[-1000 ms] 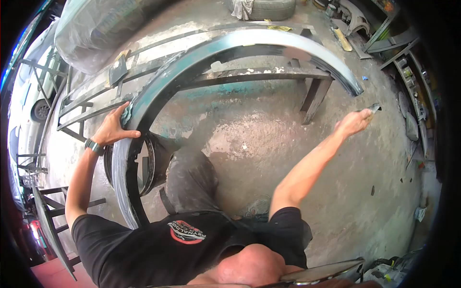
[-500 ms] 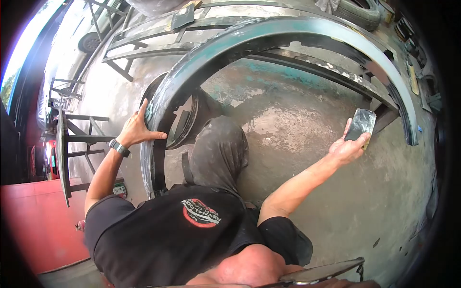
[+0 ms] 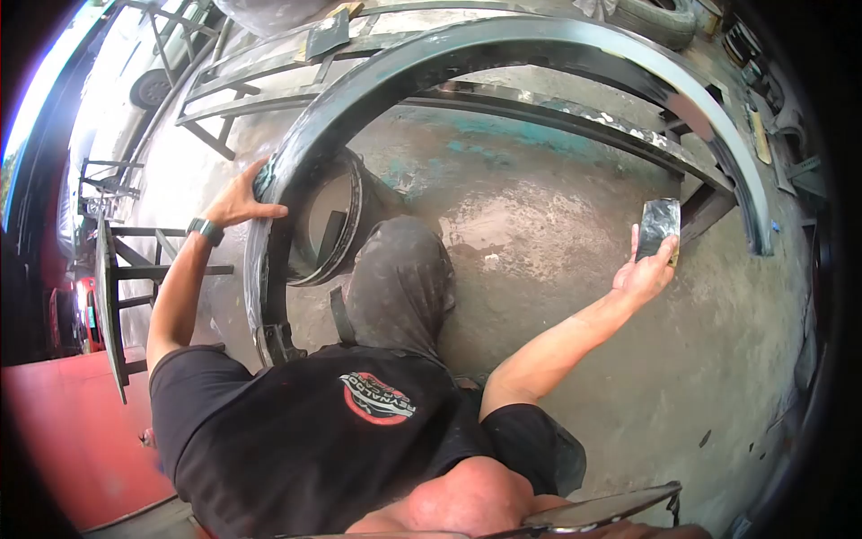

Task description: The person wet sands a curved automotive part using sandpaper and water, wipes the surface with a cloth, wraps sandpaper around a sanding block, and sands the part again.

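A long curved wheel-arch trim arches across the view, its grey-white face streaked with wet-looking residue. My left hand grips its left leg, thumb over the inner edge and fingers on the outer side. Something teal shows under those fingers; I cannot tell what it is. Out to the right, clear of the trim, my right hand pinches a dark, wet-looking piece of sandpaper, whose whitish smears face the camera. A yellowish edge shows behind the sheet.
A metal stand runs behind the trim, with another dark sheet on its far end. A round bucket stands inside the arch's left leg. At the left are a small dark stand and a red panel. A tire lies far back.
The whole view has shifted slightly, so most things sit farther left and higher. My left hand has slid a little up the trim. My right hand still holds the sandpaper.
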The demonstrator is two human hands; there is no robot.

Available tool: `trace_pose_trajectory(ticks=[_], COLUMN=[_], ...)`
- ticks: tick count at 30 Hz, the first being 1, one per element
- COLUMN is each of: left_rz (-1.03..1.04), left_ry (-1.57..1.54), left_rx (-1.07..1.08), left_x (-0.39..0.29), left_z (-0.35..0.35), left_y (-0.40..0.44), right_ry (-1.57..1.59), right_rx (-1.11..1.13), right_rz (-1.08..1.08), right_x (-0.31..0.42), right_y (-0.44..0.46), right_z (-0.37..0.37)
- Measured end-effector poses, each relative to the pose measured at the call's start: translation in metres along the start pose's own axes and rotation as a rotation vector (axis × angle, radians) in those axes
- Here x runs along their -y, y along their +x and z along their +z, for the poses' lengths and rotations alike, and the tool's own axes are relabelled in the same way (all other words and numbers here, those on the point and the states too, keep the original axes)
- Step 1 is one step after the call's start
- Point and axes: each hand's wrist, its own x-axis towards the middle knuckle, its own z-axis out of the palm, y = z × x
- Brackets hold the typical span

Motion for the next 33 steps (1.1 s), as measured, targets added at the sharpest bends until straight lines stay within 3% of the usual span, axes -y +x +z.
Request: trace_pose_trajectory(ticks=[3, 5, 7, 11, 20, 23, 33], left_rz=[0.112, 0.279, 0.513, 0.450, 0.088, -0.018, -0.373], left_ry=[-0.045, 0.074, 0.172, 0.806, 0.150, -0.042, -0.702], left_rx=[-0.377, -0.426, -0.177, 0.251, 0.766, 0.846, 0.953], left_x=[-0.029, -0.062, -0.104, -0.093, 0.017, 0.044, 0.103], left_z=[0.010, 0.022, 0.032, 0.105, 0.205, 0.219, 0.220], left_y=[-0.019, -0.031, -0.035, 0.005, 0.128, 0.146, 0.142], right_ry=[0.042, 0.008, -0.001, 0.090, 0.030, -0.035, -0.088], right_rx=[0.013, -0.030, -0.007, 0.005, 0.037, 0.013, -0.023], right_rz=[-0.010, 0.010, -0.003, 0.028, 0.066, -0.034, 0.055], right_x=[0.006, -0.002, -0.009, -0.010, -0.002, -0.013, -0.017], right_y=[-0.005, 0.003, 0.006, -0.002, -0.024, -0.018, -0.009], right_z=[0.001, -0.003, -0.003, 0.008, -0.013, -0.039, -0.037])
